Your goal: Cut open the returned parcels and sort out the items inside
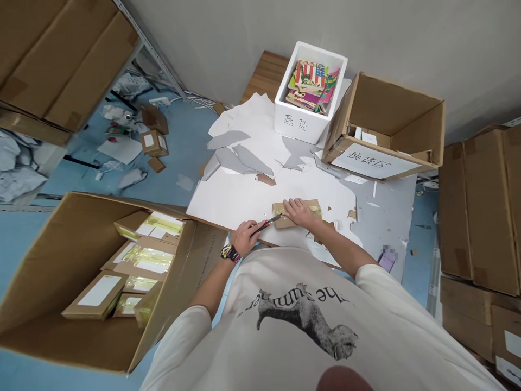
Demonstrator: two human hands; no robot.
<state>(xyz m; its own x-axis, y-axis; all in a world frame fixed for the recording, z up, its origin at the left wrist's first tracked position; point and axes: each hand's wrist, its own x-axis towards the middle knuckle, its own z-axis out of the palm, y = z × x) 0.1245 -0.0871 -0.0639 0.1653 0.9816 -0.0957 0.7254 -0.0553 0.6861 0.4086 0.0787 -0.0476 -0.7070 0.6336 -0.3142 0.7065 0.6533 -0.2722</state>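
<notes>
A small cardboard box (282,221) with yellowish tape lies near the front edge of the white-covered table (232,198). My right hand (300,212) lies over its top, fingers curled across it and holding it against the table. In my left hand (243,238), fingers closed, is a black and red utility knife (265,224). Its tip points right and meets the left part of the box. Whether the blade is inside the tape or only touching it, I cannot tell. Torn brown cardboard scraps (326,232) lie by my right forearm.
At the table's back stand a white foam box (299,126) of books and an open carton (385,169). A large carton (30,309) of taped parcels (95,296) stands at left. Torn paper covers the tabletop; a purple phone-like object (386,260) lies at right. Stacked cartons (474,212) flank the right.
</notes>
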